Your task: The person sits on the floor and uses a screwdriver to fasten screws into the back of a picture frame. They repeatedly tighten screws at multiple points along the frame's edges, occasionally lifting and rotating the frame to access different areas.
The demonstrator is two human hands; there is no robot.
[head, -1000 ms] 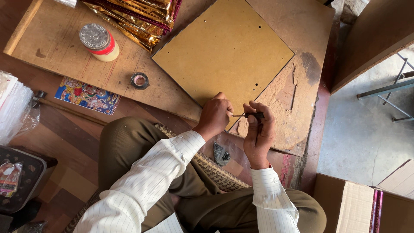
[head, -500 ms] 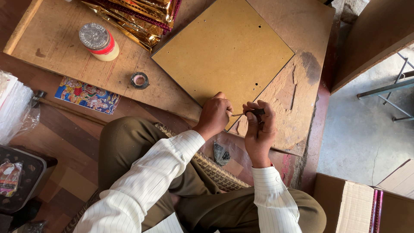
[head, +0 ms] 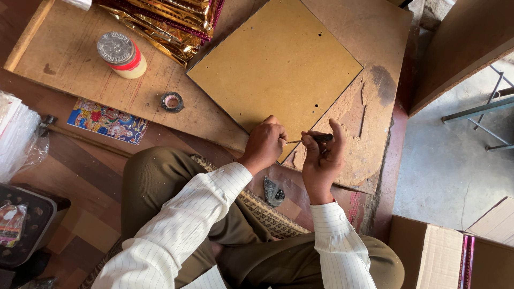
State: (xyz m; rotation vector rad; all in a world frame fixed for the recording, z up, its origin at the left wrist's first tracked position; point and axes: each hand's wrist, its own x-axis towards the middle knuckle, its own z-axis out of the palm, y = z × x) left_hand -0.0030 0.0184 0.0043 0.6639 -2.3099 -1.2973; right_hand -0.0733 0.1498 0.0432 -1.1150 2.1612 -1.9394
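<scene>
The thin stick (head: 293, 141) with a dark handle end (head: 322, 138) lies level between both hands, just over the near corner of the yellow-brown board (head: 278, 64) on the low wooden desk (head: 69, 69). The left hand (head: 266, 144) has its grip pressed together, pinching the pale end of the stick; the right hand (head: 323, 160) pinches the dark end between thumb and forefinger, its other fingers loosely curled.

At the desk's far left stands a jar (head: 121, 54) with a silver embossed lid, a red band and a cream body. Behind it lie shiny gold and maroon foil packets (head: 171, 18), reaching the top edge of the view. A small dark tape roll (head: 172, 101) sits near the desk's front edge, and a bright, many-coloured picture card (head: 108, 121) lies just below that edge on the floor. A small clear bag of dark bits (head: 273, 191) rests by the person's knee. A cardboard box (head: 433, 257) with a pink strip stands at lower right.

Against half a second ago, the hands hold the same pose and nothing on the desk has shifted.

The board's right corner nears a worn, gouged patch (head: 369, 107) of the desk; bare wood lies open between jar and board.
</scene>
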